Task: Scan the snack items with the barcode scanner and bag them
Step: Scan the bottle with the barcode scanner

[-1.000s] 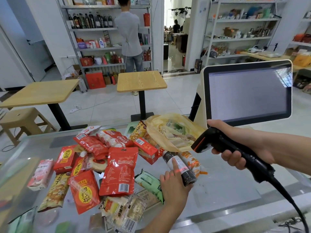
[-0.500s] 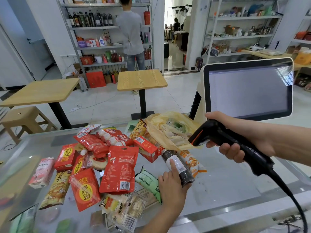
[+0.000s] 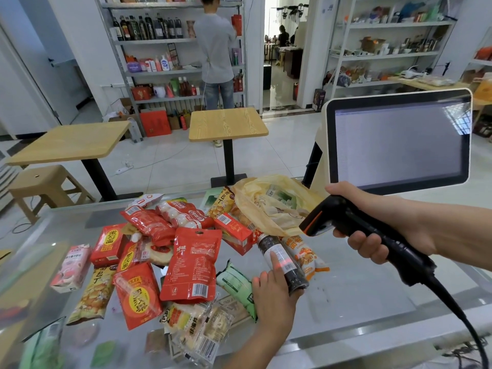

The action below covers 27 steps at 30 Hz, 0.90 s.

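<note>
The dark jar (image 3: 288,265) lay on its side on the glass counter (image 3: 359,288), just in front of the yellow plastic bag (image 3: 266,203). The left hand (image 3: 271,296) steadied it, index finger (image 3: 275,262) stretched along the white label and the other fingers curled at its base. The right hand (image 3: 383,211) wrapped all its fingers round the barcode scanner (image 3: 346,222), which was aimed down at the label. The red beam fell partly on that fingertip, so sliding the finger off the barcode and holding the jar from rolling would likely give a clean read.
</note>
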Motion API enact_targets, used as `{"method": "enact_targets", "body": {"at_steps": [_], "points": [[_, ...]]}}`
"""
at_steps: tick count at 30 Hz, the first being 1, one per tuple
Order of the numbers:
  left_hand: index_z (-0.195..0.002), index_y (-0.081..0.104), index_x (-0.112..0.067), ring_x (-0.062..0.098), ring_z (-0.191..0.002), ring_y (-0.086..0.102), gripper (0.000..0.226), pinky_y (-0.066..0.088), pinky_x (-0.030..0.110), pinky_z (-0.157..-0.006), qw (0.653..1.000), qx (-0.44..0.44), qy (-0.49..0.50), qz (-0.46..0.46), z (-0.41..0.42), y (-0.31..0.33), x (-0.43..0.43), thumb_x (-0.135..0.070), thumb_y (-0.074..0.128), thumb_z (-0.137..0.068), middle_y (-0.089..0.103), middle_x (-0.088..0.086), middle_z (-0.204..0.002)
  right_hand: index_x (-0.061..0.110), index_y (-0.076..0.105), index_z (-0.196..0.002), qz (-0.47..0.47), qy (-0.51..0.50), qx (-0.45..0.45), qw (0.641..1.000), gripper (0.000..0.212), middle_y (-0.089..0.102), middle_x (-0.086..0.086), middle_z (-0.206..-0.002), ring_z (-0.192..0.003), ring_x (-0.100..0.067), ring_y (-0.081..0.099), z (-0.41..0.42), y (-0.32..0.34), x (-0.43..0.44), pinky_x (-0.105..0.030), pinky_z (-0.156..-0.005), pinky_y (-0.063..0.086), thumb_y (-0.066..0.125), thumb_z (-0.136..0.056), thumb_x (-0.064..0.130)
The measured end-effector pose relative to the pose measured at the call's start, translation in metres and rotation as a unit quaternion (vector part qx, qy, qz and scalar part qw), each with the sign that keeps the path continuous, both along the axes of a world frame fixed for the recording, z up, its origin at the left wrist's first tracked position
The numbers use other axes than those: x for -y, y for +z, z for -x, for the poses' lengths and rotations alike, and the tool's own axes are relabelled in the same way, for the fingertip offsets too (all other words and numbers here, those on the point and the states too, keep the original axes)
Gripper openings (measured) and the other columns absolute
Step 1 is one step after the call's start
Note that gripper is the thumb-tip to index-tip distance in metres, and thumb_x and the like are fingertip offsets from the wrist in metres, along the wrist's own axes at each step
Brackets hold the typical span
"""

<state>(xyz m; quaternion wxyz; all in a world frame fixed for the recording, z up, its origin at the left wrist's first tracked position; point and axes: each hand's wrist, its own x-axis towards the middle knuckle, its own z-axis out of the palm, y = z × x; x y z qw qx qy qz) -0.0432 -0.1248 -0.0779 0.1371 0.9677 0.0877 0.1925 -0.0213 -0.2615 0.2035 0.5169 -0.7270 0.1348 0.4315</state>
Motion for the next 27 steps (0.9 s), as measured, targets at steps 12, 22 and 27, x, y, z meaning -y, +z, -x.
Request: {"method": "enact_targets", "body": {"at_steps": [12, 22, 27], "points": [[-0.124, 0.049, -0.004, 0.011, -0.054, 0.053, 0.116, 0.045, 0.024, -0.053, 1.000, -0.013, 0.002, -0.005, 0.003, 0.012, 0.000, -0.068, 0.084, -0.033, 0.060, -0.009, -0.062, 0.008, 0.051, -0.078, -0.014, -0.012, -0.013, 1.000, 0.063, 0.038, -0.001, -0.050, -0.030, -0.010, 0.033, 0.001, 0.002, 0.005, -0.015, -0.029, 0.032, 0.062, -0.062, 0.067], [-0.128, 0.047, -0.006, 0.010, -0.056, 0.052, 0.113, 0.044, 0.024, -0.054, 0.997, -0.069, -0.025, 0.010, 0.006, 0.014, -0.004, -0.067, 0.083, -0.040, 0.061, -0.010, -0.066, 0.006, 0.053, -0.082, -0.036, -0.010, -0.001, 0.999, 0.065, 0.042, -0.002, -0.052, -0.033, -0.010, 0.035, -0.009, -0.015, 0.005, -0.016, -0.031, 0.033, 0.062, -0.065, 0.069], [-0.146, 0.031, -0.005, 0.018, -0.076, 0.057, 0.110, 0.043, 0.030, -0.073, 0.986, -0.140, -0.010, 0.088, 0.010, 0.022, -0.007, -0.077, 0.057, -0.067, 0.063, -0.003, -0.084, 0.005, 0.054, -0.089, -0.063, -0.020, 0.003, 0.998, 0.071, 0.051, -0.006, -0.057, -0.037, -0.012, 0.043, -0.025, -0.062, -0.003, -0.018, -0.034, 0.040, 0.061, -0.062, 0.070]]}}
